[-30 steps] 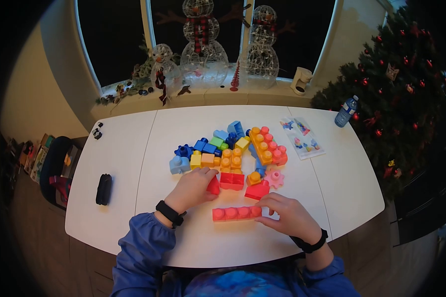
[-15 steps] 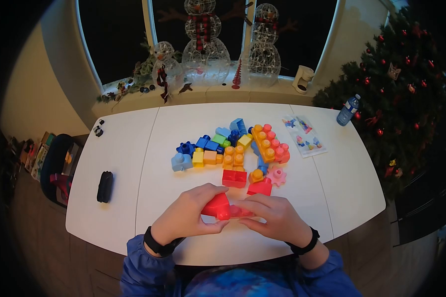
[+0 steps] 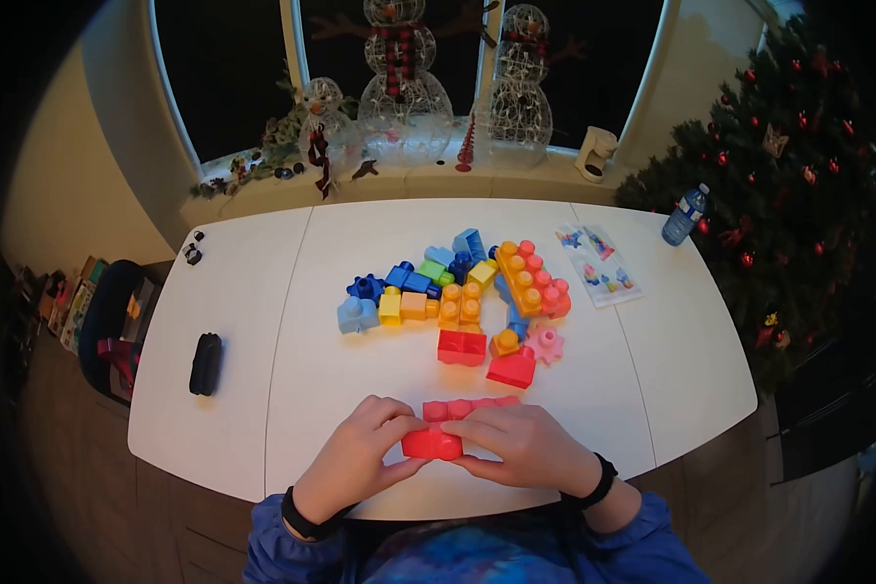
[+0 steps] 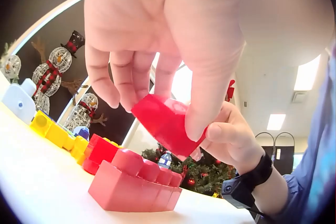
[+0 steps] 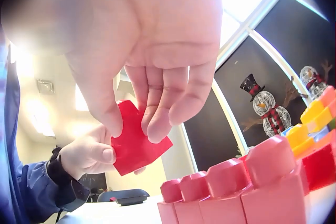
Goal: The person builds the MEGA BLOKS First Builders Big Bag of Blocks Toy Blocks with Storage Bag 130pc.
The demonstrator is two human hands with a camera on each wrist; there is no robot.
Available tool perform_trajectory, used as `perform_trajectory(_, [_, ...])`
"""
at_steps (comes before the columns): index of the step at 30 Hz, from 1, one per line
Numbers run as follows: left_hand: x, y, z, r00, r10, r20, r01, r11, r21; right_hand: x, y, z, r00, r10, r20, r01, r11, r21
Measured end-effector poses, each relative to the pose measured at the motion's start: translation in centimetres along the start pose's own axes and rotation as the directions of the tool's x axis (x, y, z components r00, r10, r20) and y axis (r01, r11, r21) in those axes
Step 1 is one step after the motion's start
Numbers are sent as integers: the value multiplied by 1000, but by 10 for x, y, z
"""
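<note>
Both hands pinch one red building block (image 3: 430,444) near the front of the table. My left hand (image 3: 358,450) grips its left end between thumb and fingers, and my right hand (image 3: 530,448) pinches the other end. In the left wrist view the red block (image 4: 164,124) is tilted and raised above the table. Just beyond it lies a long pink block (image 3: 472,406) with a row of studs on top, partly covered by the right fingers. The right wrist view has this pink block (image 5: 231,187) standing low beside the hand, studs up.
Farther back are a red double block (image 3: 461,347), a red slanted block (image 3: 511,368), a pink gear-shaped piece (image 3: 545,344) and several coloured blocks (image 3: 459,304). A picture sheet (image 3: 600,268) and water bottle (image 3: 684,216) lie right; a black case (image 3: 205,364) sits left.
My left hand has brought the red block from beside the red double block toward me. My right hand has left the pink block's end and now pinches the red block too.
</note>
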State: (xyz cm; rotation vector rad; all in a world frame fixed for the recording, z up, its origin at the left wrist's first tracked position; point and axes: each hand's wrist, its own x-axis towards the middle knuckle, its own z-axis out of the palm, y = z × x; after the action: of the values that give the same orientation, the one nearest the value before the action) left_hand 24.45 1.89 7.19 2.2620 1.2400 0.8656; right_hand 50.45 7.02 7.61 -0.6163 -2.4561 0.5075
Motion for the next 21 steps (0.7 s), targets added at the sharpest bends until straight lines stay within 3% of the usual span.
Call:
perform_trajectory(3, [-8, 1, -2, 994, -78, 75, 80, 996, -27, -4, 1, -4, 999, 27, -34, -27, 1000, 5])
perform_trajectory(11, [-11, -20, 15, 983, -110, 147, 107, 994, 30, -20, 10, -26, 977, 192, -88, -183, 978, 105])
perform_trajectory(17, [-11, -21, 20, 977, -152, 152, 141, 987, 82, -16, 13, -36, 977, 186, -102, -175, 979, 106])
perform_trajectory(21, [-11, -29, 23, 972, -167, 165, 152, 983, 99, 9, 15, -53, 984, 141, -110, -142, 990, 6])
